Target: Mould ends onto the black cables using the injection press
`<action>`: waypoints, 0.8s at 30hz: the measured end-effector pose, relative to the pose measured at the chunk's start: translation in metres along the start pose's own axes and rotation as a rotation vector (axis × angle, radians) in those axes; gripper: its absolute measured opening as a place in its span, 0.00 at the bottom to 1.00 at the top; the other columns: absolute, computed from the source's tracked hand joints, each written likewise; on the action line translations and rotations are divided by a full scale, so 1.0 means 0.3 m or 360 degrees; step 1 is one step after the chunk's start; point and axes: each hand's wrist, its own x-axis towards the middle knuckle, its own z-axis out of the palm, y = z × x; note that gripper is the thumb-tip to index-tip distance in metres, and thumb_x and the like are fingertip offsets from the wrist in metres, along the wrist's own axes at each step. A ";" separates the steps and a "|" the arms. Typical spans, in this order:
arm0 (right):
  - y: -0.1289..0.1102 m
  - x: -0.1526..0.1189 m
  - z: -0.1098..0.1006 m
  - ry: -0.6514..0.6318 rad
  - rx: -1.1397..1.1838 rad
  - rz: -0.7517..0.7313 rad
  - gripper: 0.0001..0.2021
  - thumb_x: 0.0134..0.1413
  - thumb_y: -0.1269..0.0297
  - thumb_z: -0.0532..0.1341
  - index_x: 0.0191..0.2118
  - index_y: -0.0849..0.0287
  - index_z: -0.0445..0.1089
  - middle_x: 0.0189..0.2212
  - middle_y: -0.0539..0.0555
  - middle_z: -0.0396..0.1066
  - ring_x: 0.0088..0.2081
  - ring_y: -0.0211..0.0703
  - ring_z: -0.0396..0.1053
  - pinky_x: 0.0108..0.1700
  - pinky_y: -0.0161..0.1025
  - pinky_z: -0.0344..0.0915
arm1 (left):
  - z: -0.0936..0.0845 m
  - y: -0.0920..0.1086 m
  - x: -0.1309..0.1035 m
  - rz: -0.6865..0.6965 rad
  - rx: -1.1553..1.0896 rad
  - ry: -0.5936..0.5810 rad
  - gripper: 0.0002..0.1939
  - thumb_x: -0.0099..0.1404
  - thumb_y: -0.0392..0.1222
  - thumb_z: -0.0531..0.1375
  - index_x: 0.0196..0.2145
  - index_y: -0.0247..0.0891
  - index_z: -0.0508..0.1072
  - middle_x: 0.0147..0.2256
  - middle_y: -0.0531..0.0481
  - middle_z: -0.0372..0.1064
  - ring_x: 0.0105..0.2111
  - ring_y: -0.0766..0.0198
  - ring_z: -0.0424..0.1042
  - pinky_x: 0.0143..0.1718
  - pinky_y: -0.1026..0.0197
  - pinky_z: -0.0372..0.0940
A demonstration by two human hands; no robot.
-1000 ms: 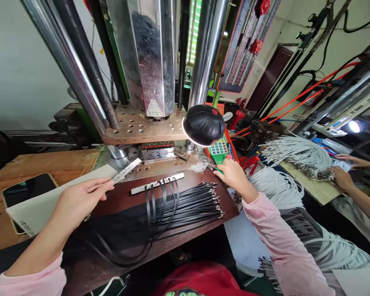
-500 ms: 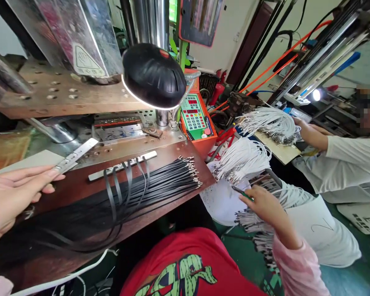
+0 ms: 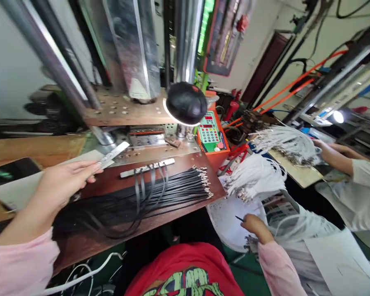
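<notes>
My left hand pinches a flat slotted metal bar by its near end, holding it up before the press. My right hand is closed around a slim dark pointed tool, its exact kind unclear, above a round white surface beside the table. On the brown table lies a second metal bar, with several black cords looped up from its slots. Next to it spreads a bundle of black flat cords, metal tips at their right ends.
Behind the table stands a press with a drilled plate, a black lamp and an orange control box. White cord bundles lie to the right. Another person's hand touches white cords there. A dark phone-like slab lies left.
The view has swung left and up, so the table appears farther right and lower. My right hand with the tool has dropped lower, away from the white bundle. My left hand keeps the bar.
</notes>
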 end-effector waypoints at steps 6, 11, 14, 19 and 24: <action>-0.004 -0.059 -0.268 0.0058 0.0487 -0.0655 0.23 0.63 0.44 0.47 0.31 0.50 0.73 0.33 0.55 0.77 0.39 0.50 0.75 0.43 0.43 0.71 | 0.000 0.009 0.011 0.0050 -0.0201 -0.0107 0.29 0.55 0.58 0.62 0.44 0.30 0.77 0.29 0.49 0.76 0.21 0.70 0.60 0.21 0.67 0.52; -0.257 0.077 -0.461 0.0509 0.0568 -0.1024 0.16 0.61 0.46 0.55 0.37 0.51 0.73 0.41 0.56 0.76 0.45 0.50 0.72 0.48 0.43 0.67 | 0.016 -0.024 0.026 0.0072 -0.0420 -0.0192 0.31 0.48 0.62 0.65 0.39 0.31 0.78 0.26 0.45 0.74 0.20 0.69 0.62 0.18 0.67 0.51; -0.478 0.229 -0.504 0.0653 0.0476 -0.1277 0.17 0.64 0.49 0.54 0.35 0.55 0.73 0.39 0.56 0.75 0.44 0.49 0.71 0.49 0.44 0.65 | 0.019 -0.021 0.025 0.0085 -0.0508 -0.0219 0.30 0.47 0.63 0.66 0.36 0.31 0.78 0.24 0.46 0.74 0.19 0.68 0.62 0.18 0.67 0.52; -0.762 0.423 -0.491 0.0873 0.0287 -0.1437 0.17 0.64 0.51 0.56 0.36 0.59 0.74 0.38 0.57 0.73 0.43 0.49 0.69 0.50 0.45 0.63 | 0.012 -0.010 0.020 0.0074 -0.0577 -0.0213 0.28 0.48 0.61 0.66 0.35 0.32 0.78 0.25 0.46 0.74 0.18 0.70 0.61 0.17 0.68 0.51; -0.878 0.473 -0.450 0.0870 0.0124 -0.1464 0.18 0.63 0.48 0.56 0.36 0.58 0.73 0.38 0.56 0.70 0.44 0.48 0.68 0.51 0.45 0.61 | 0.015 -0.025 0.030 0.0070 -0.0611 -0.0250 0.26 0.49 0.59 0.66 0.37 0.32 0.79 0.32 0.43 0.77 0.21 0.68 0.66 0.17 0.67 0.53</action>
